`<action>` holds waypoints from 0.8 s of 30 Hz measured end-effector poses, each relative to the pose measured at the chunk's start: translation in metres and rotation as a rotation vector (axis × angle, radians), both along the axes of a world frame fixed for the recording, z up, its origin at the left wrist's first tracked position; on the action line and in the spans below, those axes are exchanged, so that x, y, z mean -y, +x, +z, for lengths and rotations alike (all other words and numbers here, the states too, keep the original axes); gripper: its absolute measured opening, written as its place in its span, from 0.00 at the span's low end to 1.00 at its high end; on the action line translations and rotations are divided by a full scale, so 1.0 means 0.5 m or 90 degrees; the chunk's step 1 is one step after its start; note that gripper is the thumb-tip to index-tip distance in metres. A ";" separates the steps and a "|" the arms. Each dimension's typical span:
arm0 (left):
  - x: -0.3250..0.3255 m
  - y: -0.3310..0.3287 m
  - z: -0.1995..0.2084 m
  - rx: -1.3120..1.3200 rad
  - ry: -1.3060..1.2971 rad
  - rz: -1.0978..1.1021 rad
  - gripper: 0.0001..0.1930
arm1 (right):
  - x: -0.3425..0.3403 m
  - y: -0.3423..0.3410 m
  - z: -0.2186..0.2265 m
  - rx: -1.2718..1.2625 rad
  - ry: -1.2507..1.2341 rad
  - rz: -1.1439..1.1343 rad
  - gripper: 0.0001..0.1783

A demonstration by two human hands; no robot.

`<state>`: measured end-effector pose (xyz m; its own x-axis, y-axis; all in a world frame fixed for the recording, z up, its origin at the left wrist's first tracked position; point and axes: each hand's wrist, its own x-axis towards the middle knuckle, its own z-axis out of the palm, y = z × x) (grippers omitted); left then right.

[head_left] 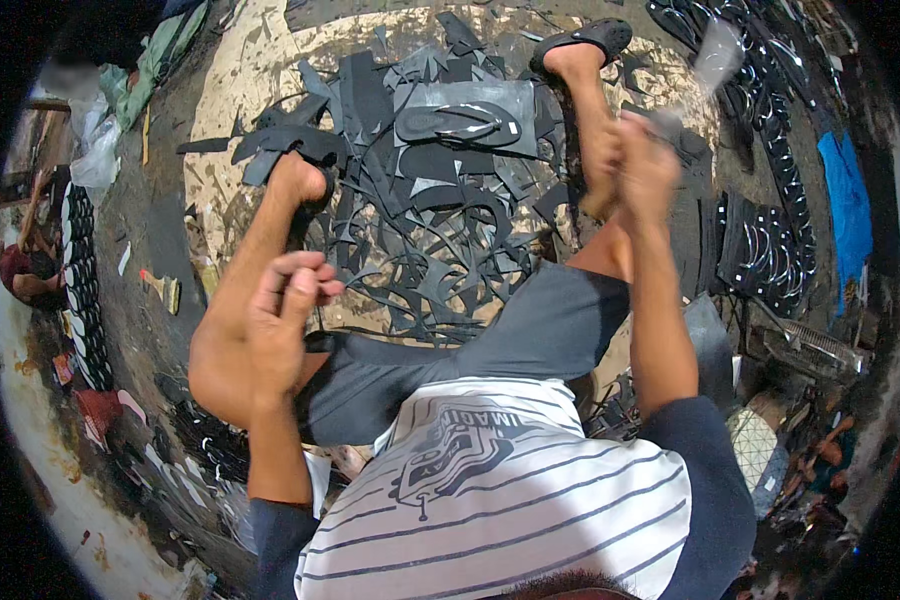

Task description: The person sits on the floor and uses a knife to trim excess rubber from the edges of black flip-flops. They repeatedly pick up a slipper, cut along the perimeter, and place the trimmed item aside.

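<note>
Sitting with bent legs apart, the person [490, 520] spreads from 6 o'clock up past the middle of the view, in a striped white shirt [590, 490] and dark grey shorts [540, 320]. Ahead, from 11 to 1 o'clock, a stained pale ground sheet [222, 100] runs beneath the legs, and on it lies a tangled heap of dark offcuts [455, 195], between the two feet. Rows of strapped black soles [760, 245] lie just short of 3 o'clock, with a blue cloth [846, 210] farther out beyond them. At 9 o'clock, near the rim, runs a row of dark pieces bearing pale ovals [78, 280]. At 12 o'clock a flat grey sheet [410, 95] rests on the heap. The right hand [648, 180], raised at 2 o'clock and smeared by motion, has its fingers clenched around a blurred tool [718, 60]. The left hand [288, 310] hovers at 9 o'clock, over the bent left leg, its fingers loosely curled toward the thumb; whether they pinch something thin one cannot tell. A black flip-flop [457, 124] with a shiny strap lies on the grey sheet. The tool's pale grey end points out between 1 and 2 o'clock, its kind too smeared to tell. Smallest, a paint brush [164, 291] lies on the floor at 9 o'clock, left of the left hand
</note>
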<state>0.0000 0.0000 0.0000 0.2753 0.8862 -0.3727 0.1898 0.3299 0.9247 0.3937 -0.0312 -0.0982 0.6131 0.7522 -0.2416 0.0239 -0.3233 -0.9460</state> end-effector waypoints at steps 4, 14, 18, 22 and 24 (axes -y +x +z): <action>0.013 0.051 -0.034 0.089 -0.015 -0.076 0.13 | -0.152 0.019 -0.225 0.263 -0.056 0.193 0.30; 0.043 0.159 -0.210 0.286 -0.300 0.072 0.30 | -0.087 -0.189 -0.048 0.237 -0.024 0.313 0.18; 0.046 0.196 -0.188 0.378 -0.104 0.205 0.14 | 0.027 -0.298 0.082 -0.089 0.071 0.378 0.21; 0.002 0.106 -0.188 0.512 -0.067 0.336 0.13 | 0.060 -0.288 0.149 0.005 0.140 0.287 0.21; -0.011 0.063 -0.149 0.558 -0.121 0.367 0.18 | 0.086 -0.279 0.142 0.126 0.110 0.306 0.19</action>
